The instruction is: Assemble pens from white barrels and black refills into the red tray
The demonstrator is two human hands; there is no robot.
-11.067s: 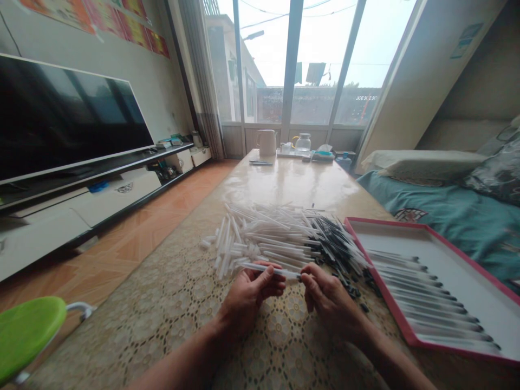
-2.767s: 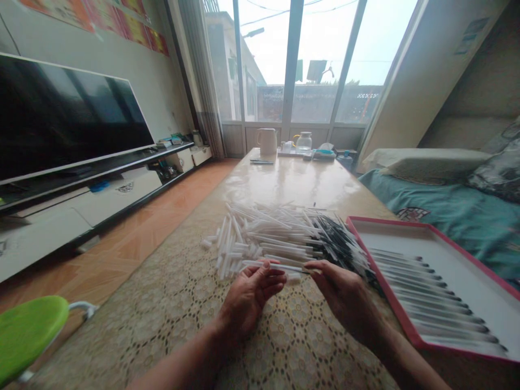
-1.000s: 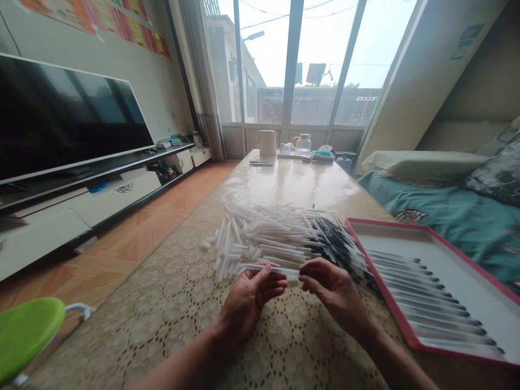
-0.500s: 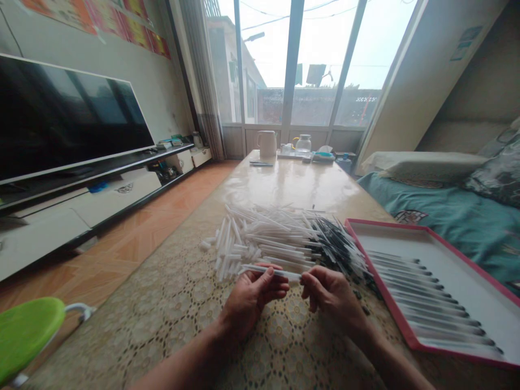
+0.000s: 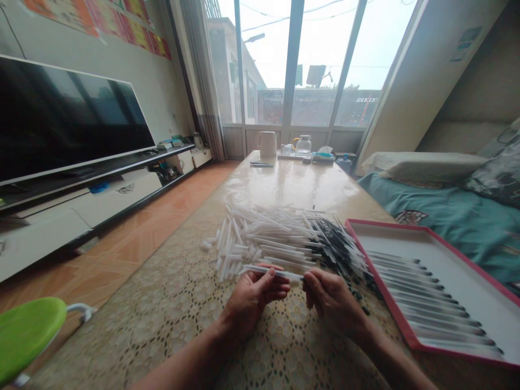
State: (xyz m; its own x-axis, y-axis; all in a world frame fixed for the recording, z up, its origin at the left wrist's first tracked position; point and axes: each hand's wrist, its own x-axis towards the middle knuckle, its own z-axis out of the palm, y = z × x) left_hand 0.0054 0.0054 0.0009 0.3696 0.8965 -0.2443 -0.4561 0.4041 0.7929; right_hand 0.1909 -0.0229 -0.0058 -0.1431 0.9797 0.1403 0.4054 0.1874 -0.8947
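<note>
The left hand (image 5: 257, 295) holds a slim white tube (image 5: 293, 276) between the thumb and the fingers, while its other fingers are loosely curved under it. The right hand (image 5: 331, 298) is narrow: its fingertips pinch the right end of this same tube, so I cannot tell what exactly is at that end. The tube is almost level, just above the near part of the counter (image 5: 280, 187), which has a flower pattern. Directly behind the tube lies a wide heap of white tubes (image 5: 270, 233), and on its right, touching it, is a bunch of thin dark rods (image 5: 333, 244). Some small black pieces (image 5: 357, 295) are near the right hand. Farther to the right there is a shallow box with a pink rim (image 5: 388, 303), and inside it rests a row of pale sticks with dark ends (image 5: 436, 306).
</note>
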